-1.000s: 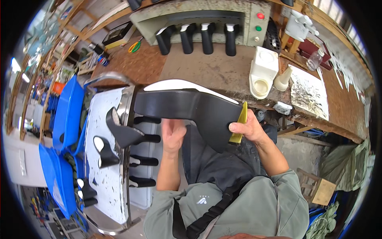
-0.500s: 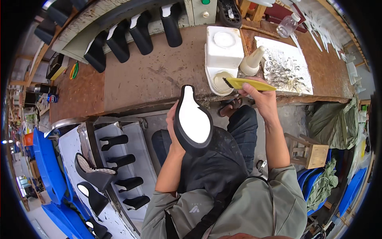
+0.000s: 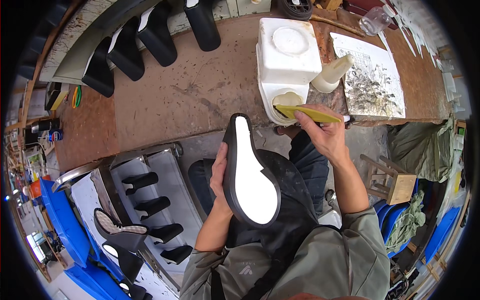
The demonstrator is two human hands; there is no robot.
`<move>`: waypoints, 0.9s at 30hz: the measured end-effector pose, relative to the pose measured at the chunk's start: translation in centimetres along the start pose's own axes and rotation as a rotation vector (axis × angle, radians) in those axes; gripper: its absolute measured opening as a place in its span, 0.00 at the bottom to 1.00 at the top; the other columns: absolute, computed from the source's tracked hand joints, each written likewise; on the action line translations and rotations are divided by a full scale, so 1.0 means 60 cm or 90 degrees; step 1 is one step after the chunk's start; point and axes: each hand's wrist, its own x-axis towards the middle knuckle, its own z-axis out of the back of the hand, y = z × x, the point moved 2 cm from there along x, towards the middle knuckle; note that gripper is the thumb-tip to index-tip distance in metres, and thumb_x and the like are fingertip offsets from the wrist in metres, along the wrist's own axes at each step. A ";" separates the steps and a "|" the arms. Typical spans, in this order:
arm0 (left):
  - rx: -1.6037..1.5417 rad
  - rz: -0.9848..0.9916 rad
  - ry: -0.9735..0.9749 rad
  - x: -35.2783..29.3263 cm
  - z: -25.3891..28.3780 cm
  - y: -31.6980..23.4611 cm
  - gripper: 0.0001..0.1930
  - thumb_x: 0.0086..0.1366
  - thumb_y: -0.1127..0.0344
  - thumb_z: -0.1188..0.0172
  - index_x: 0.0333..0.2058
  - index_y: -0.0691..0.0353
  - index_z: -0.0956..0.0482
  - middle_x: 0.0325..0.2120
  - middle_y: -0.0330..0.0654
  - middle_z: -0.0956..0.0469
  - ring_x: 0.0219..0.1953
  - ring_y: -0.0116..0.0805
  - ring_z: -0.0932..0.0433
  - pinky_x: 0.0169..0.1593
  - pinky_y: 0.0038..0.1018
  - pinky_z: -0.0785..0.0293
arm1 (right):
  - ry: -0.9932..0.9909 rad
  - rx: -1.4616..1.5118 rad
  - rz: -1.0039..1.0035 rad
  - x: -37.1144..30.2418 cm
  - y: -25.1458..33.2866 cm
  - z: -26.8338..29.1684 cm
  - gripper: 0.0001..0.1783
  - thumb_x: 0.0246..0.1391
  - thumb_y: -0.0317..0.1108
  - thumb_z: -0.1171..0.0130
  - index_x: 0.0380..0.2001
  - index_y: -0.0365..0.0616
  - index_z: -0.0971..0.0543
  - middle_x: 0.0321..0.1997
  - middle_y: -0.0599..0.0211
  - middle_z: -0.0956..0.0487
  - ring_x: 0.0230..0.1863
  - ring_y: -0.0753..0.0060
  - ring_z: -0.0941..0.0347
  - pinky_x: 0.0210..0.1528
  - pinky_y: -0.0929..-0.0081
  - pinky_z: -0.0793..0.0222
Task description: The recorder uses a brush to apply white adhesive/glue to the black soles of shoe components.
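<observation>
My left hand (image 3: 218, 175) is wrapped around the left edge of a black wedge shoe sole (image 3: 254, 175), tilted with its white face up and its broad end towards me. Between the fingers and thumb of my right hand (image 3: 324, 134) is a flat yellow brush (image 3: 314, 113). Its dark bristle end dips into the round cup of a white glue dispenser (image 3: 290, 52), which stands at the bench's near edge. A cream cone-shaped nozzle piece (image 3: 332, 73) leans just right of the dispenser.
Several black wedge soles (image 3: 156, 35) line the back of the brown bench (image 3: 165, 107). A stained paper sheet (image 3: 372, 80) and clear bottle (image 3: 375, 21) lie at right. Left of me, a rack (image 3: 145, 170) holds more soles. A wooden stool (image 3: 395, 185) stands right.
The brush has come down from over the cup's rim into the cup. My left hand has brought the sole closer and turned it slightly. The whole view has shifted a little.
</observation>
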 end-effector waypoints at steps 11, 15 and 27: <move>0.075 -0.004 0.108 -0.041 0.031 0.019 0.44 0.46 0.73 0.28 0.58 0.64 0.47 0.56 0.63 0.40 0.53 0.52 0.29 0.53 0.42 0.27 | 0.030 0.252 -0.359 -0.003 0.027 0.032 0.08 0.52 0.30 0.38 0.28 0.34 0.20 0.17 0.71 0.24 0.16 0.84 0.31 0.18 0.84 0.36; 0.246 -0.334 -0.009 0.022 0.033 -0.058 0.43 0.47 0.65 0.27 0.54 0.62 0.49 0.52 0.62 0.37 0.53 0.55 0.29 0.55 0.44 0.29 | -0.017 0.415 -0.260 -0.027 0.143 0.061 0.07 0.51 0.27 0.39 0.31 0.32 0.21 0.22 0.64 0.21 0.16 0.81 0.30 0.17 0.84 0.36; 0.364 -0.393 0.032 -0.014 0.072 -0.153 0.47 0.54 0.55 0.33 0.62 0.59 0.59 0.60 0.59 0.50 0.61 0.54 0.39 0.60 0.36 0.35 | -0.051 0.270 0.087 -0.035 0.272 0.075 0.10 0.49 0.29 0.38 0.31 0.31 0.22 0.24 0.59 0.22 0.17 0.78 0.29 0.18 0.83 0.39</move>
